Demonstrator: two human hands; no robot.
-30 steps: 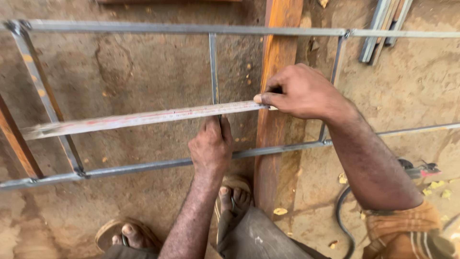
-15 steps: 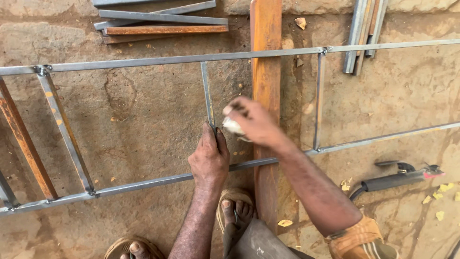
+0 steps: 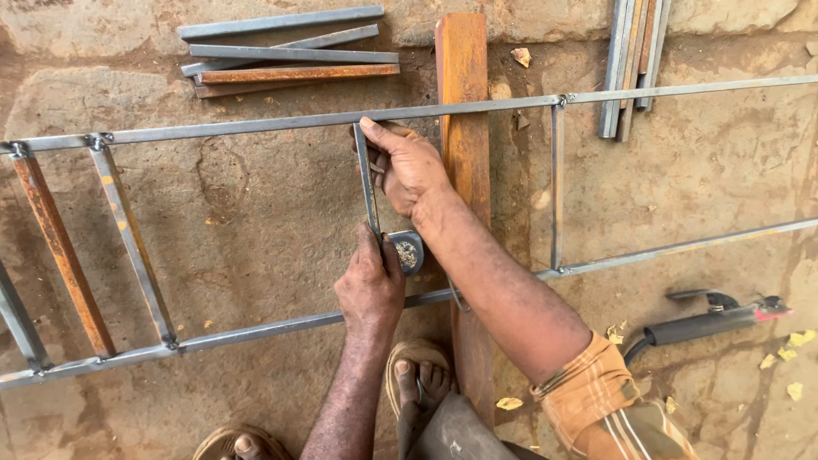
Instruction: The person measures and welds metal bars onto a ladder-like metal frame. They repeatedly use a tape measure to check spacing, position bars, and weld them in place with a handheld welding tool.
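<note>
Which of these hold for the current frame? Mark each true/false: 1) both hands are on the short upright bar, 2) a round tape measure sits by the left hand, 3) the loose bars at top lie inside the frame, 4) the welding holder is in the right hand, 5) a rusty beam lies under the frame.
1) True: the left hand grips the short bar low down, the right hand holds its top at the top rail.
2) True: the tape measure sits beside the left hand.
3) False: the loose bars lie above the top rail, outside the frame.
4) False: the welding holder lies on the ground at right, untouched.
5) True: the rusty beam passes under both rails.
</note>
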